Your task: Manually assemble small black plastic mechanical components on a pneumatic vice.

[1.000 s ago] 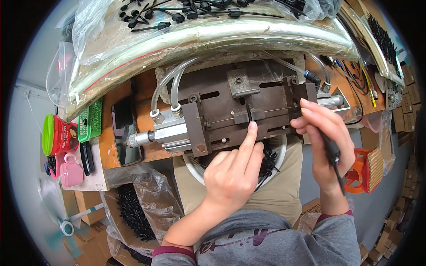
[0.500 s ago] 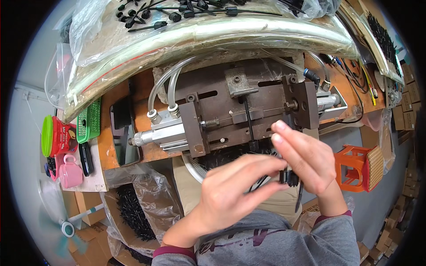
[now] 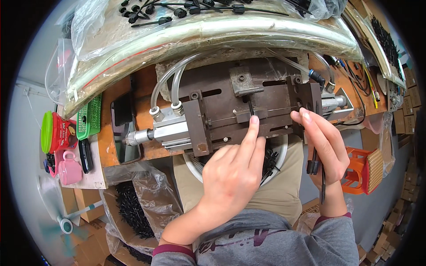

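Note:
My left hand [image 3: 233, 173] reaches up to a brown metal fixture [image 3: 222, 104]. Its index finger is stretched along a thin black plastic strap [image 3: 250, 106] that lies across the small centre block [image 3: 243, 116]. The other fingers are curled round the strap's lower end, which they hide, along with the thumb. At the fixture's right end, my right hand [image 3: 328, 148] is closed on several black plastic straps with ribbed heads [image 3: 313, 166]. Their ends hang below the palm.
Silver air cylinders [image 3: 171, 135] with clear hoses flank the fixture. Loose black straps [image 3: 179, 12] lie on a plastic-covered shelf above. Below is a white-rimmed tub [image 3: 193, 170] of black pieces; a lined box [image 3: 153, 195] holds more. An orange stool [image 3: 357, 170] stands right.
My hands have moved apart. The left has gone up to the strap in the fixture, the right up beside its right end. The left cylinder's inner tip has drawn back, its outer rod now showing.

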`<state>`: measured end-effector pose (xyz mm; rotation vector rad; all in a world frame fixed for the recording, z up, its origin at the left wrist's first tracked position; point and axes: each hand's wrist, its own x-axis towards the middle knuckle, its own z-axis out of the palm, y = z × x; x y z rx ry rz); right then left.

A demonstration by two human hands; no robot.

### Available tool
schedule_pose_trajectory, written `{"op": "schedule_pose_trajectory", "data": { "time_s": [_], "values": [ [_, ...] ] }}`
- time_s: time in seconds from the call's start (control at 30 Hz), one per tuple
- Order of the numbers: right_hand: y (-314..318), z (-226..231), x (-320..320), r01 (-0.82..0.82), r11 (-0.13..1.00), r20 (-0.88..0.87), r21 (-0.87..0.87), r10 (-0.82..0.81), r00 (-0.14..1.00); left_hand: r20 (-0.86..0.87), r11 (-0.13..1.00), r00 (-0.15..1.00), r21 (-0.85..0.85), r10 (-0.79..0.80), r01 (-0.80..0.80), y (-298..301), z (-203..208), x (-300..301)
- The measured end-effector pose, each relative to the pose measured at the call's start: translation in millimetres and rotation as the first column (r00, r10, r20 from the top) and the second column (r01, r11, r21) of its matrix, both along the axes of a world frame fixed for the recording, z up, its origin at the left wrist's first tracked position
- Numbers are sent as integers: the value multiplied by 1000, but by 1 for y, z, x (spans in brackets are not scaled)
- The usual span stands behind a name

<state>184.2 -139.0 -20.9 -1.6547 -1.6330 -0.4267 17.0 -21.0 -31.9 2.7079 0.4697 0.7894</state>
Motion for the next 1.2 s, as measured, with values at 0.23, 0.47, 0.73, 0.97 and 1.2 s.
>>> {"op": "schedule_pose_trajectory", "data": {
  "time_s": [0.23,0.47,0.73,0.97,1.2],
  "values": [
    [-2,6,-4,-4,998,77,-61,9,997,12,995,999,-92,-35,36,5,10,-3],
    [6,6,-7,-79,995,144,-62,87,986,353,793,919,-503,-175,343,-9,22,-11],
    [-17,3,1,-150,988,-767,-31,73,638,85,992,995,-111,-48,57,-2,-3,-8],
    [-17,13,-12,-186,982,-957,20,72,281,-140,1000,990,18,5,-3,-13,8,-3],
    [-12,12,-23,-136,989,-867,-60,15,497,140,998,990,-61,-22,31,8,-16,-4]
  ]
}}
